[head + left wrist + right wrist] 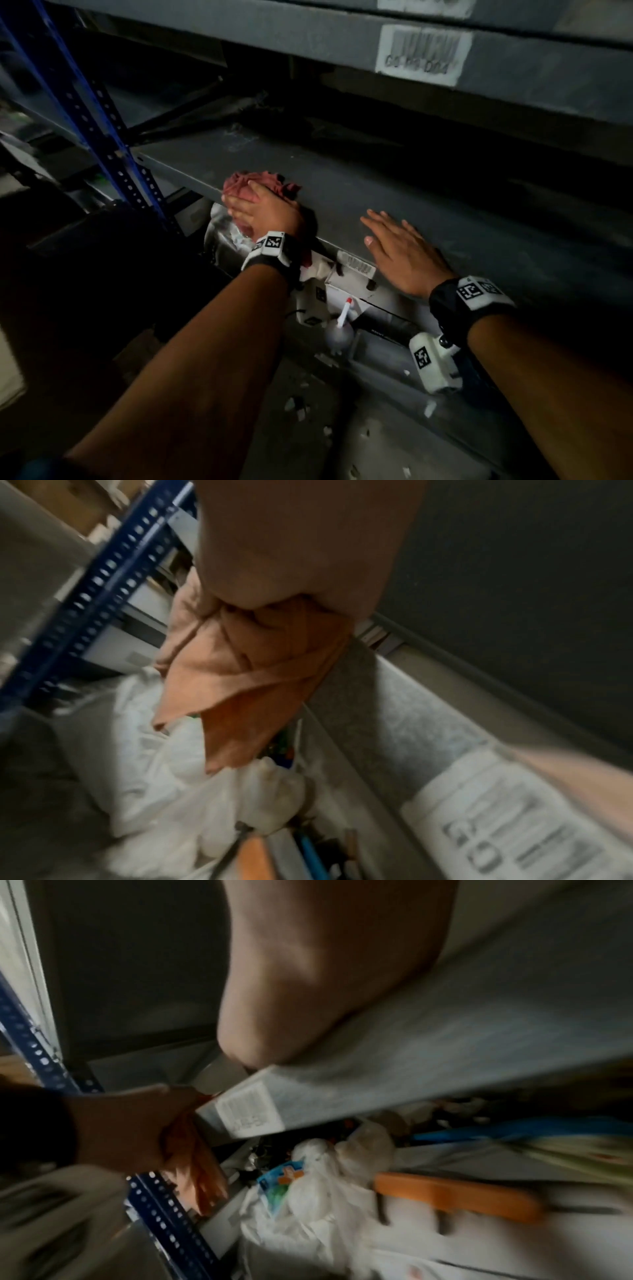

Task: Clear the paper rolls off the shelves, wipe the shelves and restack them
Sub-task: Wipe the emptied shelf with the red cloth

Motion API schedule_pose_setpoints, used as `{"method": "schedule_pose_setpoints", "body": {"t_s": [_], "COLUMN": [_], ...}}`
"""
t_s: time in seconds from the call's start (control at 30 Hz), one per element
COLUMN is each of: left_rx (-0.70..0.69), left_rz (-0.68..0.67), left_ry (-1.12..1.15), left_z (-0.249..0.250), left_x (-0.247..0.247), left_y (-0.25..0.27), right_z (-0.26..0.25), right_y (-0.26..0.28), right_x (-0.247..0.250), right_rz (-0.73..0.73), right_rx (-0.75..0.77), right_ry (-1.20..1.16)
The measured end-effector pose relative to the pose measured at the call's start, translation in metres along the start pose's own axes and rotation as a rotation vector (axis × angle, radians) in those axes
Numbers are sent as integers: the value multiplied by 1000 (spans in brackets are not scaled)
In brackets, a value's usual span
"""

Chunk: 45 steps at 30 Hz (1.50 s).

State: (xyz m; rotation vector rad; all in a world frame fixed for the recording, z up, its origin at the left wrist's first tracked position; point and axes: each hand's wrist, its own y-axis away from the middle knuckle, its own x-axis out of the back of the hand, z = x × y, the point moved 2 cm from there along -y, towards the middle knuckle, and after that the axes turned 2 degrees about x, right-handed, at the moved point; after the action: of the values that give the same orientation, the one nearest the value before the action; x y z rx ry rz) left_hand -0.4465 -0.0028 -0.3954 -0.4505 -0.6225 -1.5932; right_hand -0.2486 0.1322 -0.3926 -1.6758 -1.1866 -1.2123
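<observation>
A bare grey metal shelf (pixel 394 192) runs across the head view, with no paper rolls on it. At its front left edge my left hand (pixel 255 209) grips a crumpled reddish cloth (pixel 248 181), and part of the cloth (pixel 246 669) hangs down over the shelf lip. My right hand (pixel 397 240) lies flat on the shelf near its front edge, fingers straight and holding nothing. In the right wrist view the heel of my right hand (pixel 308 993) rests on the shelf's front rim (pixel 428 1069). No paper rolls show in any view.
A blue perforated upright (pixel 99 137) stands left of the shelf. Another grey shelf with a barcode label (pixel 423 54) hangs above. Under the wiped shelf lie white plastic bags (pixel 164 791), an orange-handled tool (pixel 455 1199) and a spray bottle (pixel 337 332).
</observation>
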Motion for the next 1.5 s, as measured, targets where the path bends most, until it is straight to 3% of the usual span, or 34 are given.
{"method": "schedule_pose_setpoints", "body": {"t_s": [0.1, 0.23, 0.4, 0.5, 0.63, 0.7, 0.8, 0.9, 0.97, 1.07, 1.17, 1.23, 1.3, 1.5], "left_rx": [27, 18, 36, -45, -313, -354, -324, -114, 12, 11, -187, -233, -206, 37], "left_rz": [-17, 67, 98, 134, -25, -124, -77, 77, 139, 132, 6, -75, -105, 75], "left_ry": [-17, 25, 17, 106, 279, 284, 166, 104, 70, 84, 185, 235, 191, -3], "left_z": [3, 5, 3, 4, 5, 5, 0, 1, 6, 15, 13, 9, 11, 27], "left_x": [3, -1, -9, -40, -108, -119, -106, -64, -38, -47, -101, -127, -129, -87], "left_y": [2, 6, 16, 84, 229, 264, 209, 105, 69, 110, 214, 259, 248, 155], "right_z": [33, 86, 96, 99, 103, 103, 103, 104, 104, 104, 102, 101, 102, 103], "right_y": [54, 123, 131, 130, 129, 130, 131, 131, 128, 127, 128, 129, 130, 129], "right_x": [15, 31, 30, 28, 26, 25, 28, 28, 26, 26, 27, 27, 28, 28], "right_rz": [-4, -55, -10, -6, 13, 12, -21, -20, -11, -8, -4, -10, -2, -16], "right_rx": [-75, -223, -205, -201, -193, -183, -181, -177, -175, -184, -186, -186, -182, -169], "right_ry": [75, 115, 97, 67, 74, 88, 80, 66, 69, 67, 72, 72, 67, 54]}}
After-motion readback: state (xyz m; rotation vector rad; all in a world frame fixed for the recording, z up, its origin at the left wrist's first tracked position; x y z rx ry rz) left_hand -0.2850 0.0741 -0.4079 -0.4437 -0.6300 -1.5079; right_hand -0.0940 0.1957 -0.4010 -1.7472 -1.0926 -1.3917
